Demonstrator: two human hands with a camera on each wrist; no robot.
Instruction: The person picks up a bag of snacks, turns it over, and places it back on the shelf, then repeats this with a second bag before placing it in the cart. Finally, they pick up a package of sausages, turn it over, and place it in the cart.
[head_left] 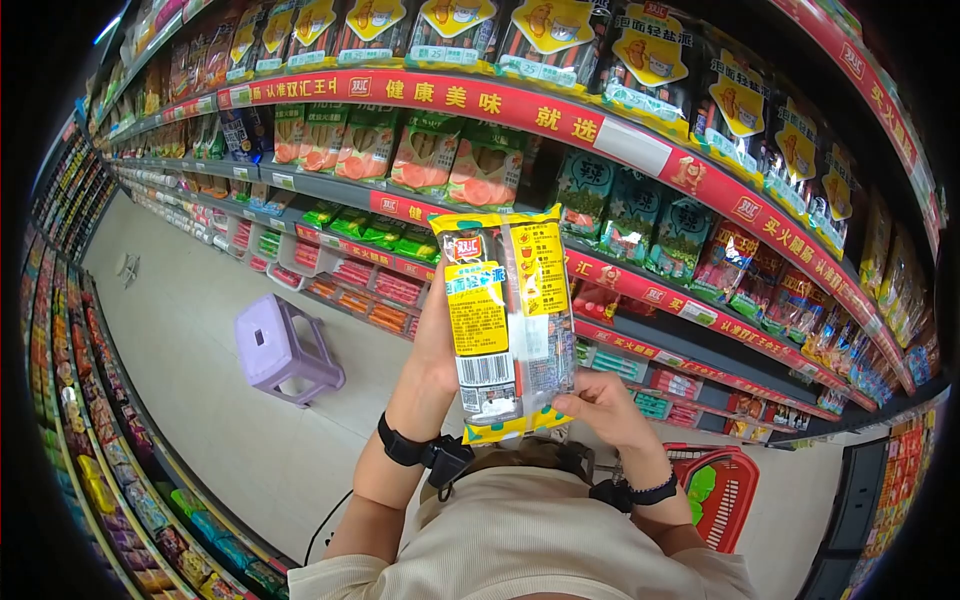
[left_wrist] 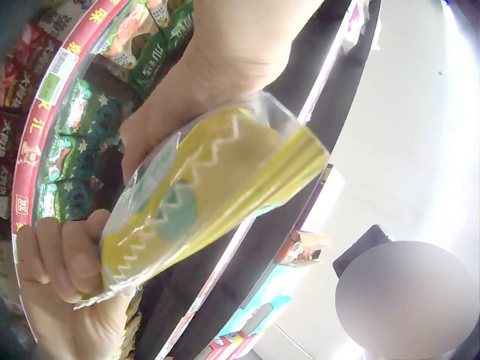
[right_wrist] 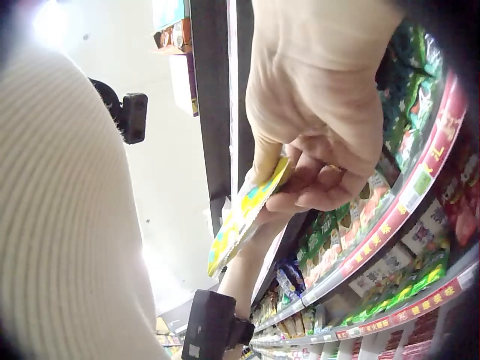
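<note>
A yellow-edged plastic bag of sausages [head_left: 486, 320] is held up in front of the chest, its printed back with the barcode facing the head camera. My left hand [head_left: 436, 335] grips the bag along its left side, with the fingers hidden behind it. At the lower right corner, my right hand [head_left: 607, 405] pinches the bag between thumb and fingers. The right wrist view shows the right hand [right_wrist: 315, 142] with curled fingers at the bag's yellow end [right_wrist: 244, 217]. In the left wrist view, the bag's zigzag-marked yellow end [left_wrist: 195, 187] spans between both hands.
Shelves with red label strips [head_left: 450, 95] and packed sausage bags [head_left: 490, 165] curve ahead. On the floor to the left stands a purple stool [head_left: 290, 345]. A red shopping basket [head_left: 735, 500] with something green inside is at the lower right. Another stocked shelf [head_left: 110, 450] lines the left.
</note>
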